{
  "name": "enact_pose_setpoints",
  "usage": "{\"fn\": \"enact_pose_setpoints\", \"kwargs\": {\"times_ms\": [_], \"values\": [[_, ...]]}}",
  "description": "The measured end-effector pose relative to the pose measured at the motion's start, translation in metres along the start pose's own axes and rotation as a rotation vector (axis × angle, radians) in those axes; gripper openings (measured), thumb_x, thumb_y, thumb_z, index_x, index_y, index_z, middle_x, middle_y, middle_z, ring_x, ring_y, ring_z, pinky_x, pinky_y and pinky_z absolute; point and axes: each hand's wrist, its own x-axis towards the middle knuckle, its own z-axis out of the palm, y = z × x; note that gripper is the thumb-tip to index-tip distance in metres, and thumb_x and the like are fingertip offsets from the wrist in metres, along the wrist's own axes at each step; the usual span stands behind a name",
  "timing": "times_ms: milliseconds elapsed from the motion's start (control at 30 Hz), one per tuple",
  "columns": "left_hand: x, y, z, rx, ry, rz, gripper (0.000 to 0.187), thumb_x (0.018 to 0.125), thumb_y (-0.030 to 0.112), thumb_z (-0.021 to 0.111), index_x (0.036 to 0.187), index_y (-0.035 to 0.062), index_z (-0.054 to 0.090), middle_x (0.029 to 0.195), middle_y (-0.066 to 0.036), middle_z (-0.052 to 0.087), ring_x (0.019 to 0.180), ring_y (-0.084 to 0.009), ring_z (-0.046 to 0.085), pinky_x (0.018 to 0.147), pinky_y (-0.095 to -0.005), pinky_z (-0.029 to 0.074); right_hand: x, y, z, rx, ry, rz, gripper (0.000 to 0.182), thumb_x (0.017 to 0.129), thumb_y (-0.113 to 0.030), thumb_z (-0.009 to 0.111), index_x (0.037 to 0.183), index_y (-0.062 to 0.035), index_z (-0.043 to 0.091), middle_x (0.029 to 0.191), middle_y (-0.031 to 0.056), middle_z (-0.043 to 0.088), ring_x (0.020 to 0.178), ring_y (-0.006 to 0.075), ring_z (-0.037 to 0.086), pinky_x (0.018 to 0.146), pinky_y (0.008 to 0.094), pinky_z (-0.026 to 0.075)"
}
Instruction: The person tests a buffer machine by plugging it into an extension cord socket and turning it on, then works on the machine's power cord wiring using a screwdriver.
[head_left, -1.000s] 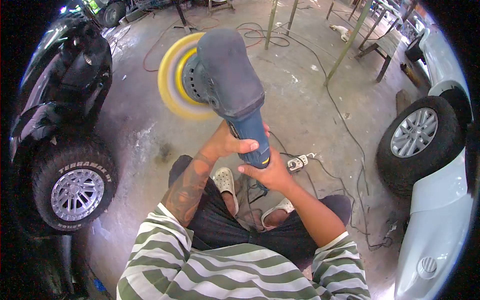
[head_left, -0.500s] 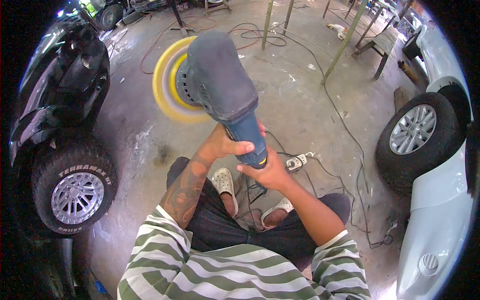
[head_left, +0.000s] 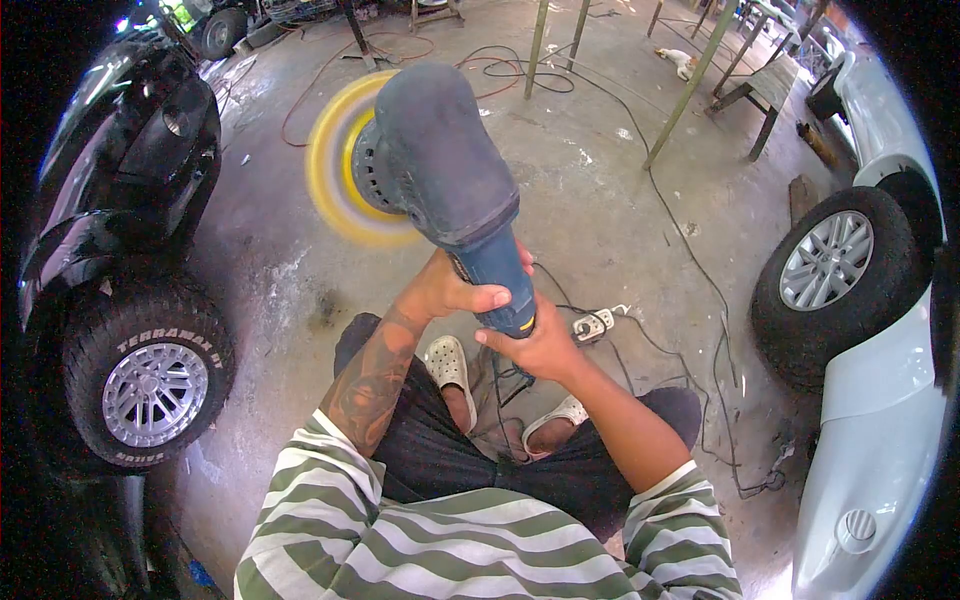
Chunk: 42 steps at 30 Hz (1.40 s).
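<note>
A blue and dark grey electric polisher (head_left: 440, 150) is held up in front of me by both hands. Its round yellow pad (head_left: 335, 150) faces left and looks smeared, as if spinning, and touches nothing. My left hand (head_left: 455, 288) is wrapped round the upper handle, thumb across the front. Lower down, my right hand (head_left: 540, 338) grips the handle's end, its thumb pointing left. The fingers behind the handle are mostly hidden.
At left stands a black vehicle (head_left: 120, 170) with a large tyre (head_left: 205, 310); at right, a white vehicle (head_left: 880, 410) with its wheel (head_left: 825, 262). Cables and a power strip (head_left: 592, 325) lie on the concrete floor. Wooden posts (head_left: 690, 85) and a cat (head_left: 676, 62) are farther back.
Hardly anything differs. The polisher has shifted very slightly to the right, with both hands keeping the same grip.
</note>
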Motion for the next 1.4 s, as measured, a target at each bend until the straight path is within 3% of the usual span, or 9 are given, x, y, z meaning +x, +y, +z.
{"fn": "enact_pose_setpoints", "kwargs": {"times_ms": [1000, 1400], "values": [[0.0, -0.003, 0.0, -0.014, -0.004, 0.015, 0.064, 0.063, 0.034, 0.079, 0.115, 0.0022, 0.058, 0.11, -0.012, 0.063, 0.106, -0.0242, 0.062, 0.093, -0.039, 0.049, 0.001, 0.007, 0.002, -0.025, 0.009, -0.026, 0.048, 0.073, -0.023, 0.084, 0.108, -0.0006, 0.059, 0.097, 0.0093, 0.067, 0.091, 0.0182, 0.064, 0.082, 0.0342, 0.05], [-0.003, 0.0, 0.001, 0.036, -0.001, 0.021, 0.065, 0.064, 0.035, 0.079, 0.116, 0.0019, 0.057, 0.111, -0.012, 0.063, 0.107, -0.0228, 0.061, 0.095, -0.0376, 0.047, 0.004, 0.006, -0.003, 0.019, -0.027, -0.017, 0.063, 0.074, -0.025, 0.084, 0.123, 0.0002, 0.053, 0.109, 0.0111, 0.064, 0.102, 0.0182, 0.06, 0.089, 0.0346, 0.048]]}}
